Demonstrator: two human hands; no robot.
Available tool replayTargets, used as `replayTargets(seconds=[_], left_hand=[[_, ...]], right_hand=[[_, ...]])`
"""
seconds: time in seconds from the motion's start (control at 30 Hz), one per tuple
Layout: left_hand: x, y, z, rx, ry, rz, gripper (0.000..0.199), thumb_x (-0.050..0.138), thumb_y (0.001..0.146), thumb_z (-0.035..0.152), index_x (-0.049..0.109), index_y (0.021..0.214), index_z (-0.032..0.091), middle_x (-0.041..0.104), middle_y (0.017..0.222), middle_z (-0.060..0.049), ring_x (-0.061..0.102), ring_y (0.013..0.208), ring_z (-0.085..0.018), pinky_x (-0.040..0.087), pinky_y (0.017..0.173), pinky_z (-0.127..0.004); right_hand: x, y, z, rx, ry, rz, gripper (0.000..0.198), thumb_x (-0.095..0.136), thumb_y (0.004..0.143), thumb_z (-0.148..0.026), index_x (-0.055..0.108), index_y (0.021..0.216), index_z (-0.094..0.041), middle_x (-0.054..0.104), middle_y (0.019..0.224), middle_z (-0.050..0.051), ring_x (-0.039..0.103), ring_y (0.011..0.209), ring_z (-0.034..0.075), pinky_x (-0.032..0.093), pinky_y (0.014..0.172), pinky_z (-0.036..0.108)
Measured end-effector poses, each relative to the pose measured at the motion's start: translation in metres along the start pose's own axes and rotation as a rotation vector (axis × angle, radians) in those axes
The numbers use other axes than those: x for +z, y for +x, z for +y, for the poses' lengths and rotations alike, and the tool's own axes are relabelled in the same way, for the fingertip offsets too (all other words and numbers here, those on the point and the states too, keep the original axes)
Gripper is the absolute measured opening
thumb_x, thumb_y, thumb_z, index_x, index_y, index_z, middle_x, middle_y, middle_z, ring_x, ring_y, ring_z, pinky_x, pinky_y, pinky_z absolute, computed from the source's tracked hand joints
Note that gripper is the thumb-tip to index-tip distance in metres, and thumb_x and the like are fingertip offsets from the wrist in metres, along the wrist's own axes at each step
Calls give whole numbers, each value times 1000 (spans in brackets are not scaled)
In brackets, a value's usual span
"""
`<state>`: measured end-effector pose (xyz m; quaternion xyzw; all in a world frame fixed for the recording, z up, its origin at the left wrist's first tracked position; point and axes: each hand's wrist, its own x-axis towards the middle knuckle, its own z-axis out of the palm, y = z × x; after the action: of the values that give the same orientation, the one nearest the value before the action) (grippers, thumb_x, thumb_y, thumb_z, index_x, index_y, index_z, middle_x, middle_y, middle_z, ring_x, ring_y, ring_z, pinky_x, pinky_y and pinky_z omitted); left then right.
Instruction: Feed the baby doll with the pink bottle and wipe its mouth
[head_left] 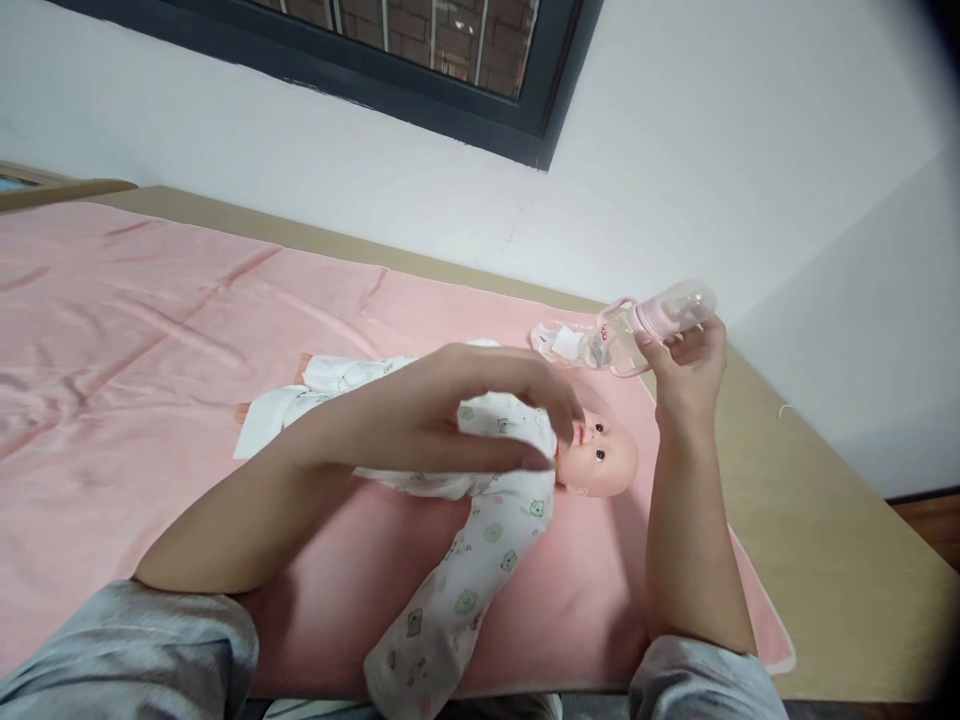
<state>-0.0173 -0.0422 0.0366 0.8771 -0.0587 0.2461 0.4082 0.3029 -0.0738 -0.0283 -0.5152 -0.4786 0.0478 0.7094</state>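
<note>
A baby doll (604,455) in a white printed outfit lies on its back, its head towards the right and its feet towards the left. Over its chest and near its chin hovers my left hand (450,410), thumb and fingers curved apart with nothing between them. My right hand (690,365) is wrapped round a clear baby bottle (660,315) with a pink collar and pink handles, held beyond the doll's head. The bottle is tilted, its clear cap end up to the right. Part of the doll's body is hidden behind my left hand and forearm.
A pink sheet (150,330) with creases covers much of the wooden table (817,560). Beside the bottle's lower end lies a small clear plastic item (551,340) with white on it. A white wall (675,170) and a dark-framed window (450,90) stand behind.
</note>
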Motion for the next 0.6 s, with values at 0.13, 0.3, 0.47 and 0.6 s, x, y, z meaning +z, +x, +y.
replayTargets(seconds=[0.13,0.3,0.47,0.6], left_hand=[[13,5,-19,-71,130,343,27,65,89,19,62,116,22,67,120,-6,64,112,-18,53,99,-32],[24,13,-37,-93,179,488,45,69,86,24,51,127,23,58,133,-6,60,119,-18,51,101,-31],[28,14,-39,-185,340,494,57,70,84,29,45,135,25,58,136,-4,58,122,-21,48,101,-32],[32,15,-38,-248,369,448,54,65,85,38,44,134,25,58,136,-4,61,118,-23,50,96,-33]], right_hand=[[18,-20,-32,-29,43,-144,65,82,68,-37,51,124,-29,58,123,6,57,119,24,51,100,46],[41,-48,-60,-17,63,-323,68,81,71,-46,48,128,-33,57,129,6,56,124,24,51,103,46],[58,-68,-73,-2,79,-367,63,79,73,-47,48,126,-35,54,133,3,53,127,23,50,106,47],[67,-78,-72,21,95,-391,62,79,73,-45,48,126,-35,52,134,2,52,128,23,50,107,49]])
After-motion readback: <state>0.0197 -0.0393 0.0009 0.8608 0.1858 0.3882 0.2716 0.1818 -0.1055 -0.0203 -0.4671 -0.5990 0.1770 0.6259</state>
